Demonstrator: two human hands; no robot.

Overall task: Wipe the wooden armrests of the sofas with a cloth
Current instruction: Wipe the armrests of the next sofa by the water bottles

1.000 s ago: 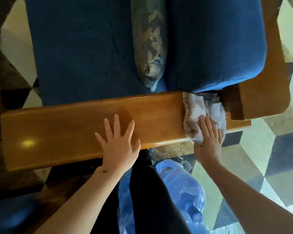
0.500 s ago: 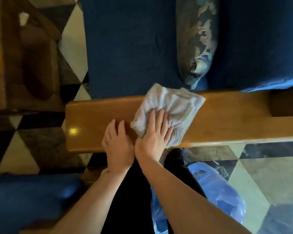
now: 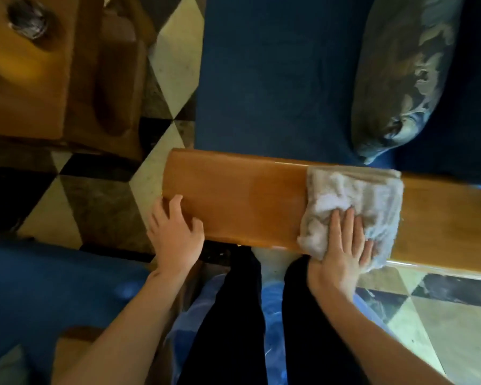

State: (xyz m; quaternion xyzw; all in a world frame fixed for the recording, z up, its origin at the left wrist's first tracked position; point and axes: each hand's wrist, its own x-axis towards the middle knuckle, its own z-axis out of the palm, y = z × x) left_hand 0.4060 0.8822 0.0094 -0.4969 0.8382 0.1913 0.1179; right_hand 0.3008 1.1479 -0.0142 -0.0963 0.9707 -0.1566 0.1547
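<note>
Head view, looking straight down. Wooden armrest (image 3: 247, 207) is running across the middle of the frame, from left of centre out past the right edge, glossy amber, its far edge catching light.

Cloth (image 3: 353, 201), pale grey and fluffy, is lying on the armrest right of centre, covering it from the far edge to the near edge and drooping slightly over the near lip.

Right hand (image 3: 342, 251) is pressing flat on the near part of the cloth, fingers (image 3: 335, 226) stretched out and close together, palm down; not clenching the fabric, just bearing on it.

Left hand (image 3: 175, 234) is resting at the armrest's left end, near corner, fingers spread loose and slightly curled on the bare wood, holding nothing. The two hands are well apart along the board.

Blue seat cushion (image 3: 275, 79) is filling the upper centre just beyond the armrest. Patterned bolster pillow (image 3: 403, 76), blue-grey with a leaf motif, is lying at the upper right, its tied end pointing toward the armrest and close above the cloth.

Checkered floor (image 3: 103, 195) in black, cream and brown is showing at left and lower right. Wooden side table (image 3: 25, 87) is sitting in the upper left, blurred. Dark trousers (image 3: 233, 329) are showing at bottom centre, with something blue and glossy behind them that I cannot identify. More blue upholstery (image 3: 53, 287) is at lower left.
</note>
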